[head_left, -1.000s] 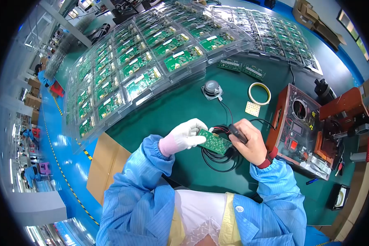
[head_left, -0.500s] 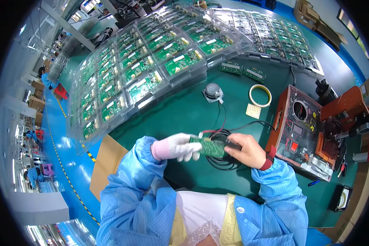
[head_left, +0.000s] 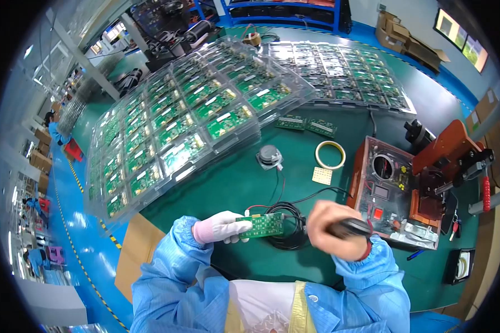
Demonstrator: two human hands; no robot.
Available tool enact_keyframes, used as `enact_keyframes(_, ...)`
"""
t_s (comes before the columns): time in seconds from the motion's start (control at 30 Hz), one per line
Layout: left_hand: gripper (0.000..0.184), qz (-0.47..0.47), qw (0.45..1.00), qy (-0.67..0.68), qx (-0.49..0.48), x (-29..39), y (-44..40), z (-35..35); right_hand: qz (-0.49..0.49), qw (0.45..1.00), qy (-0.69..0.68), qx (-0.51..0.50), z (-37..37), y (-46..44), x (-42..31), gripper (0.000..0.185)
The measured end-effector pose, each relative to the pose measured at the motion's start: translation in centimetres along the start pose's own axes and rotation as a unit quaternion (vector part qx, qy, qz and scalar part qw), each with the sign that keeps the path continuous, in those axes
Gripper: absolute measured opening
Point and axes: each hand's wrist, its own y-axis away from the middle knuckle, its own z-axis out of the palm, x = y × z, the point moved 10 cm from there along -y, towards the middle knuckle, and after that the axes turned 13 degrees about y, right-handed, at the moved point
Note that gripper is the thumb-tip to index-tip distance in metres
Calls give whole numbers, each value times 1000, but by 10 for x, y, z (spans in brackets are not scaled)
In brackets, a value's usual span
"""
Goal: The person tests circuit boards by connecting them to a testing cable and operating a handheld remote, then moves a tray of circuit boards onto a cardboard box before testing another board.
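Note:
My left hand [head_left: 226, 226], in a white glove, grips a green circuit board [head_left: 265, 225] by its left end. A red and black wire runs to the board's top left corner. Bare and partly smeared by motion, my right hand [head_left: 334, 228] is closed around a black elongated object [head_left: 350, 227] whose kind I cannot make out. A coiled black cable [head_left: 288, 241] lies on the table between the hands, partly behind the board. Farther up, a small round speaker [head_left: 269, 156] rests on the green table with its wire trailing down.
Clear trays of circuit boards [head_left: 205, 145] are stacked at left, with another tray [head_left: 344, 72] behind. Two loose boards [head_left: 321, 127] lie near a yellow tape roll [head_left: 330, 155] and a sticker sheet [head_left: 322, 176]. A test fixture [head_left: 391, 191] stands at right.
My right hand has left the circuit board's right end, moved to the right and down, and now shows a black object. The view has tilted up a little.

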Motion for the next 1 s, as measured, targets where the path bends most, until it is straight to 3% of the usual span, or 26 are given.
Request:
enact_keyframes(0.1, 30, 9, 999, 21, 36, -8, -11, -5, -101, 955, -276, -51, 0, -4, -61, 13)
enact_keyframes(0.17, 31, 20, 998, 33, 43, -14, -16, -7, -167, 868, -460, -83, 2, -6, -91, 13)
enact_keyframes(0.2, 31, 31, 997, 45, 48, -16, -18, -8, -165, 865, -468, -81, 10, -9, -95, 13)
enact_keyframes(0.27, 31, 47, 995, 71, 53, -22, -22, -7, -82, 795, -598, -49, 26, -14, -84, 26)
enact_keyframes(0.3, 31, 35, 995, 76, 50, -27, -22, -4, -77, 792, -604, -39, 26, -13, -82, 26)
enact_keyframes(0.43, 36, 28, 989, 96, 111, -27, -27, -12, -22, 799, -543, -256, 57, -8, -90, 44)
enact_keyframes(0.47, 36, 18, 989, 99, 110, -29, -29, -12, -19, 797, -550, -250, 54, -10, -91, 44)
enact_keyframes(0.6, 34, 22, 990, 92, 101, -29, -30, -14, 214, 559, -745, -294, 71, -4, -95, 51)
enact_keyframes(0.8, 36, -5, 989, 94, 118, -33, -30, -18, 82, 605, -779, -142, 58, -13, -95, 67)
enact_keyframes(0.93, 37, -39, 982, 91, 160, -43, -29, -24, -43, 809, -545, -215, 42, -22, -94, 51)
enact_keyframes(1.0, 38, -42, 985, 88, 142, -44, -39, -22, -48, 839, -505, -199, 36, -19, -91, 50)
